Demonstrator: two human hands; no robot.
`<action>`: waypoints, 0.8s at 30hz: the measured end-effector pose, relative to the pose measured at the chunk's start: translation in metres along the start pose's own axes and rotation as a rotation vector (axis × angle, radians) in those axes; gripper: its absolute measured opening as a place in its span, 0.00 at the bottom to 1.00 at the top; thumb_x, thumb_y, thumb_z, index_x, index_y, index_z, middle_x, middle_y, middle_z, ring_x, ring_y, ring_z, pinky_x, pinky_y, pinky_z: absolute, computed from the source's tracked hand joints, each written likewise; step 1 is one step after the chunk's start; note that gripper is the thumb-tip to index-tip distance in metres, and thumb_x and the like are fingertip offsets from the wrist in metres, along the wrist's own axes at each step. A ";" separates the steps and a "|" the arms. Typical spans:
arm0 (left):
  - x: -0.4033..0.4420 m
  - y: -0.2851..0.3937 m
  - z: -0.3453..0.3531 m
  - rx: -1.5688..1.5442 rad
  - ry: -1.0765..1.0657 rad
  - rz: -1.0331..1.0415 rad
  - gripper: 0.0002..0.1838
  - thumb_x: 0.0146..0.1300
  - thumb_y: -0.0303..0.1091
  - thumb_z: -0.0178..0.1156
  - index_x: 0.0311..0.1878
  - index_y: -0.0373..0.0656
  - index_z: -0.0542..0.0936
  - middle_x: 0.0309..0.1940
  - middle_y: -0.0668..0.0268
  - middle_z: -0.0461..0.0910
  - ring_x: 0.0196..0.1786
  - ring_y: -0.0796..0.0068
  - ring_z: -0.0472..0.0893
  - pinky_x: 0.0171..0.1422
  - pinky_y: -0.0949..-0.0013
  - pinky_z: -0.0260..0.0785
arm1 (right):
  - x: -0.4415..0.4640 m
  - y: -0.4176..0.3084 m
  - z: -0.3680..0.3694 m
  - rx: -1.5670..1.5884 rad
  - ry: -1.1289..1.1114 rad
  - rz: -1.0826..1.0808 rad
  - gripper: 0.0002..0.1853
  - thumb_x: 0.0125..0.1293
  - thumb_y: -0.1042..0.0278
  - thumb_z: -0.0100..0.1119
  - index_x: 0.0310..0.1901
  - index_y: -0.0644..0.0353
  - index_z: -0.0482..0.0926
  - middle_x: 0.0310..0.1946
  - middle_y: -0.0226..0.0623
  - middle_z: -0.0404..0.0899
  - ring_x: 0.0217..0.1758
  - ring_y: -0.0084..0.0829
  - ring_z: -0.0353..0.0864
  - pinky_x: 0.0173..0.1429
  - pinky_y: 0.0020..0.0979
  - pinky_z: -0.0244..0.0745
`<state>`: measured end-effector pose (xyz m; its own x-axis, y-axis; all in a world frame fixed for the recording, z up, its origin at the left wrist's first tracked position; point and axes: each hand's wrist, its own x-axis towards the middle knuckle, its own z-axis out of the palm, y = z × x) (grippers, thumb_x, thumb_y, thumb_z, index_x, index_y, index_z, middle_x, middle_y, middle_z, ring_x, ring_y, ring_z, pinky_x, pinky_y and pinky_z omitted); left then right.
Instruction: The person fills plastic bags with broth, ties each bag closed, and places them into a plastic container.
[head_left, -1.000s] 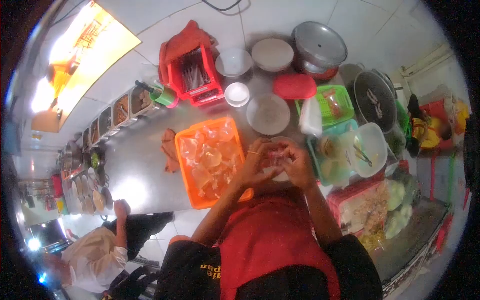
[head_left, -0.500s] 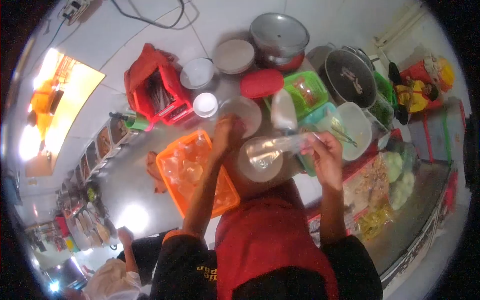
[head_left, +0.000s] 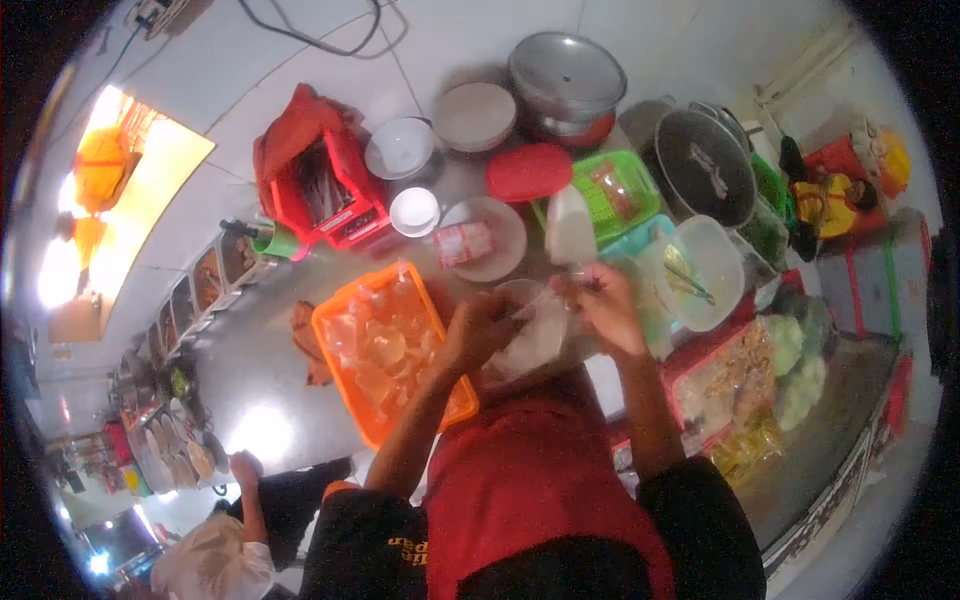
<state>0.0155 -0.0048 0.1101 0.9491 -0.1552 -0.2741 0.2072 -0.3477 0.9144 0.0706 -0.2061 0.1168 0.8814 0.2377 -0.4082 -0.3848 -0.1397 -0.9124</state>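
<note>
My right hand (head_left: 605,308) pinches the top of a clear plastic bag (head_left: 535,335). My left hand (head_left: 480,325) is closed at the bag's left side, its fingers partly blurred. The bag hangs over a round pale plate or lid (head_left: 508,372), which it partly hides. Behind my left hand, a pink-and-white packet (head_left: 463,244) lies across the left part of a round light plate (head_left: 505,240). To the left of my left forearm is an orange basket (head_left: 330,330) holding several filled clear plastic bags (head_left: 383,345).
A red container (head_left: 335,190), white bowls (head_left: 402,148), a green basket (head_left: 630,200) and a tub with tongs (head_left: 715,255) stand behind. On the right lies a red-rimmed tray (head_left: 690,390) of food beside bagged green produce (head_left: 805,385). Another person (head_left: 215,555) is at lower left.
My left hand has come away from the packet on the plate, toward me, to the plastic bag. My right hand has moved left with the bag.
</note>
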 end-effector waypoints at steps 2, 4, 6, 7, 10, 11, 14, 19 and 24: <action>-0.016 -0.030 -0.011 0.088 0.090 -0.070 0.14 0.63 0.39 0.60 0.44 0.37 0.81 0.30 0.67 0.80 0.28 0.80 0.75 0.32 0.71 0.69 | 0.009 -0.001 0.001 -0.094 -0.131 -0.011 0.15 0.57 0.62 0.71 0.26 0.58 0.74 0.19 0.24 0.73 0.18 0.15 0.67 0.20 0.19 0.59; -0.033 -0.063 -0.020 0.008 0.160 -0.114 0.13 0.64 0.40 0.58 0.40 0.39 0.80 0.25 0.70 0.77 0.26 0.82 0.72 0.30 0.71 0.66 | 0.020 -0.002 0.011 -0.230 -0.212 -0.119 0.14 0.56 0.62 0.71 0.26 0.57 0.74 0.19 0.24 0.72 0.18 0.15 0.66 0.20 0.20 0.59; -0.057 -0.081 -0.028 0.061 0.364 -0.065 0.12 0.66 0.39 0.56 0.34 0.41 0.77 0.21 0.74 0.71 0.24 0.84 0.68 0.27 0.73 0.62 | 0.036 -0.001 0.021 -0.305 -0.250 -0.174 0.16 0.55 0.58 0.72 0.25 0.57 0.74 0.18 0.24 0.72 0.18 0.16 0.67 0.22 0.21 0.61; -0.070 -0.086 -0.034 0.165 0.536 -0.006 0.12 0.67 0.39 0.56 0.29 0.42 0.75 0.19 0.77 0.67 0.22 0.85 0.65 0.25 0.75 0.59 | 0.049 0.000 0.024 -0.312 -0.244 -0.176 0.18 0.53 0.55 0.73 0.24 0.57 0.75 0.17 0.24 0.71 0.19 0.17 0.68 0.23 0.23 0.63; -0.107 -0.112 -0.065 0.522 0.918 0.187 0.13 0.69 0.37 0.55 0.27 0.45 0.74 0.19 0.78 0.65 0.23 0.88 0.64 0.25 0.77 0.57 | 0.080 -0.018 0.033 -0.278 -0.102 -0.181 0.18 0.51 0.53 0.72 0.23 0.59 0.78 0.16 0.26 0.72 0.20 0.19 0.69 0.27 0.26 0.67; -0.123 -0.102 -0.069 0.045 0.904 -0.023 0.12 0.69 0.37 0.55 0.27 0.45 0.74 0.20 0.78 0.66 0.24 0.89 0.64 0.25 0.78 0.56 | 0.103 -0.010 0.033 -0.342 -0.103 -0.366 0.15 0.54 0.56 0.69 0.27 0.62 0.81 0.16 0.33 0.75 0.21 0.25 0.73 0.28 0.30 0.69; -0.145 -0.072 -0.071 -0.483 0.795 -0.250 0.11 0.68 0.36 0.56 0.28 0.45 0.74 0.21 0.77 0.69 0.24 0.90 0.66 0.26 0.79 0.57 | 0.146 0.017 0.045 -0.689 0.030 -0.535 0.11 0.59 0.62 0.63 0.34 0.63 0.82 0.24 0.44 0.80 0.29 0.33 0.79 0.35 0.36 0.72; -0.135 -0.067 -0.051 -0.450 0.878 -0.214 0.07 0.64 0.30 0.59 0.29 0.44 0.76 0.21 0.75 0.72 0.25 0.89 0.68 0.28 0.80 0.59 | 0.117 0.008 0.082 -1.002 0.268 -0.885 0.17 0.66 0.61 0.55 0.47 0.68 0.74 0.41 0.50 0.80 0.43 0.44 0.80 0.49 0.42 0.73; -0.108 -0.070 -0.025 -0.419 0.711 -0.062 0.08 0.59 0.25 0.64 0.27 0.42 0.75 0.22 0.76 0.71 0.26 0.87 0.67 0.30 0.80 0.60 | 0.038 0.034 0.114 -0.192 -0.524 -0.395 0.12 0.66 0.67 0.58 0.46 0.66 0.79 0.37 0.37 0.82 0.40 0.28 0.80 0.45 0.29 0.75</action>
<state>-0.0957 0.0592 0.0826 0.8277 0.5235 -0.2022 0.2017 0.0588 0.9777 0.0603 -0.0924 0.0668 0.6780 0.7332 -0.0512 0.0368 -0.1035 -0.9939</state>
